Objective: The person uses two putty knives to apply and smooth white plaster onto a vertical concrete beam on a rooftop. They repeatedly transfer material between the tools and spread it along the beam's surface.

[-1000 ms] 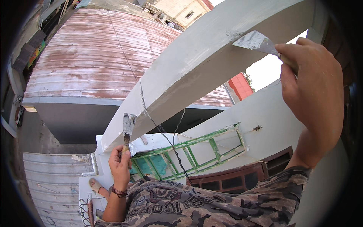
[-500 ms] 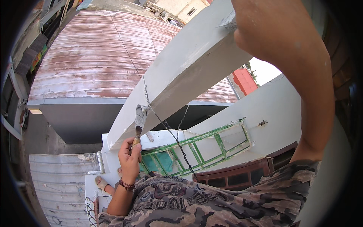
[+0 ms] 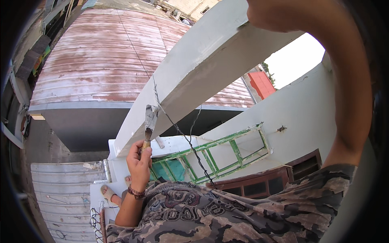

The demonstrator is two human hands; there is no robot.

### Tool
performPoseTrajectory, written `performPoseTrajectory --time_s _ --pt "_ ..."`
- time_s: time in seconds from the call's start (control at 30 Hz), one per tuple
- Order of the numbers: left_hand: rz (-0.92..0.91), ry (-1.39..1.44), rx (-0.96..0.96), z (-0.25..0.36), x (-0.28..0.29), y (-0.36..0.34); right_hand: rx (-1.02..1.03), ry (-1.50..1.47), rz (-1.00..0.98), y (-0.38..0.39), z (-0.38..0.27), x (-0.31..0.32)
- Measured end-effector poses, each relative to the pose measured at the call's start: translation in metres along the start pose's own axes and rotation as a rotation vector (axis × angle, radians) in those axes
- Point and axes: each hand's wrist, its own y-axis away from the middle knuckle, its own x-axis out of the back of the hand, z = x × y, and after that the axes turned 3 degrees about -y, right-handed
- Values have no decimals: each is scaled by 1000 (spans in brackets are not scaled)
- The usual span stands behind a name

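My left hand (image 3: 139, 164) is closed around the wooden handle of a putty knife (image 3: 150, 118), held upright with grey-white paste smeared over its blade. Behind the knife a pale grey concrete beam (image 3: 190, 65) rises from lower left to upper right. High on that beam, my right hand (image 3: 270, 15) is curled against its upper part, the arm raised and bent. What those fingers hold is hidden; only a dark sliver shows beside them at the beam's edge.
A twisted black wire (image 3: 178, 128) crosses in front of the beam. Below stands a green, paint-spotted ladder (image 3: 210, 160), near brown window frames (image 3: 259, 186). Left lie a rusty corrugated roof (image 3: 101, 56) and a grey metal roof (image 3: 65, 194). My sandalled foot (image 3: 107, 193) rests on a white ledge.
My right hand has moved slightly up along the beam and the right forearm has swung outward to the right. My left hand, with the putty knife, has risen slightly.
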Motion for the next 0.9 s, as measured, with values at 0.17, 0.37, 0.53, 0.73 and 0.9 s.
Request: performPoseTrajectory --time_s 0.17,0.37,0.53,0.73,0.9 --pt "14 11 -27 -1 1 -5 22 74 -248 33 -22 30" --pt "-5 34 -44 2 -5 -6 -103 37 -360 23 -7 44" --pt "-13 14 -56 1 -3 -8 -356 -198 -223 19 22 31" --pt "23 7 -120 22 -9 -9 -211 -1073 479 69 70 -106" --pt "-18 -4 -200 66 -20 -22 -345 -2165 508 93 -14 -203"
